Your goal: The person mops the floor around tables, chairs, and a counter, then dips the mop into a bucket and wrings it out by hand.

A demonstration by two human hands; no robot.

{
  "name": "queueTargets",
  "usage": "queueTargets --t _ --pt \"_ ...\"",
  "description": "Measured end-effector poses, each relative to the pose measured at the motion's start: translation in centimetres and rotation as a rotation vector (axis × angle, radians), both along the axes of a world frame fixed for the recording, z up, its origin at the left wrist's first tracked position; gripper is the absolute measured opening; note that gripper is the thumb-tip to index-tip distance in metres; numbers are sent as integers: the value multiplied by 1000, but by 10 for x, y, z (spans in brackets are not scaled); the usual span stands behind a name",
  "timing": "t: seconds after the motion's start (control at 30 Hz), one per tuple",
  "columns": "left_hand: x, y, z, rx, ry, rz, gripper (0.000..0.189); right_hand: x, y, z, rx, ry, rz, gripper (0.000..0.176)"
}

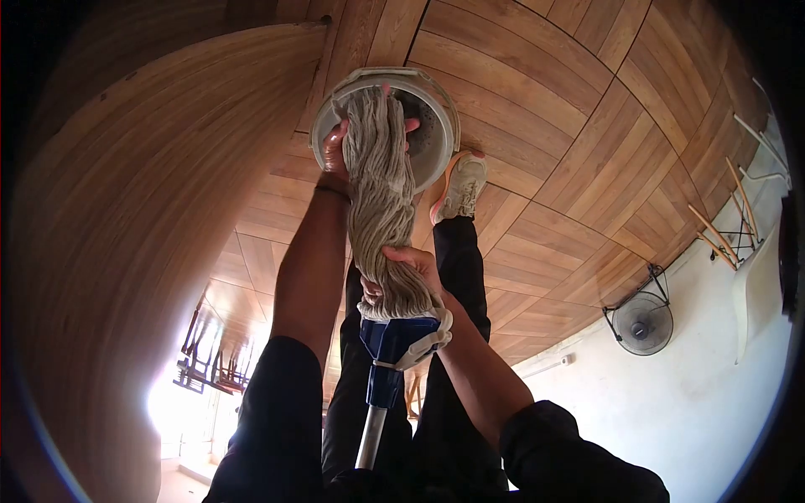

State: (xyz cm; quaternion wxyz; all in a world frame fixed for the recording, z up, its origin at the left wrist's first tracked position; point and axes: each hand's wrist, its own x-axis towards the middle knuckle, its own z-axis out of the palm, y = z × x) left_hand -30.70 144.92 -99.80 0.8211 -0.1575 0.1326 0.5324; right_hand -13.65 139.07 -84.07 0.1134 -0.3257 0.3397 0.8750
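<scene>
A string mop (377,201) with thick grey, damp-looking strands stretches from near my body to the bucket. My left hand (337,155) wraps around the strands from below, over the bucket's mouth, with fingertips showing on the far side. Nearer to me, my right hand (412,267) grips the bundle just above the mop's blue clamp (398,337). A metal mop handle (370,436) runs from the clamp toward my body. The pale round bucket (436,159) stands on the floor with the strand ends at its opening. Its inside is partly hidden by the mop.
Close on the left rises a curved-looking wooden surface (176,193). My shoe (461,186) is beside the bucket on the wood-patterned floor (579,159). At right are a black fan (641,323) by the white wall and wooden furniture legs (713,235). More furniture (210,352) stands lower left.
</scene>
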Motion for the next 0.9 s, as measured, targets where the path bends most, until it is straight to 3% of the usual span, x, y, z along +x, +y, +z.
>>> queueTargets --t 0.1,0.27,0.3,0.4,0.5,0.6,0.73,0.8,0.9 --pt "-23 5 2 -21 164 -149 97 6 -4 -1 -8 7 -2 29" --pt "-44 16 13 27 104 -325 86 11 -16 -10 56 78 -38 29" --pt "-47 19 13 -74 63 -350 72 12 -14 -9 63 71 -38 28" --pt "-51 36 20 -125 255 -491 50 12 -8 -8 79 44 -29 28" --pt "-40 51 31 -360 506 -628 32 15 0 -9 33 17 -37 29" --pt "-26 58 31 -563 635 -744 20 15 12 -5 71 -146 104 39" --pt "-11 62 19 -610 1010 -921 23 2 44 9 113 -265 365 36" --pt "-3 70 20 -568 1211 -1006 29 0 46 8 206 -210 311 32" --pt "7 93 29 -347 1585 -1310 40 -10 57 3 264 -228 343 29"
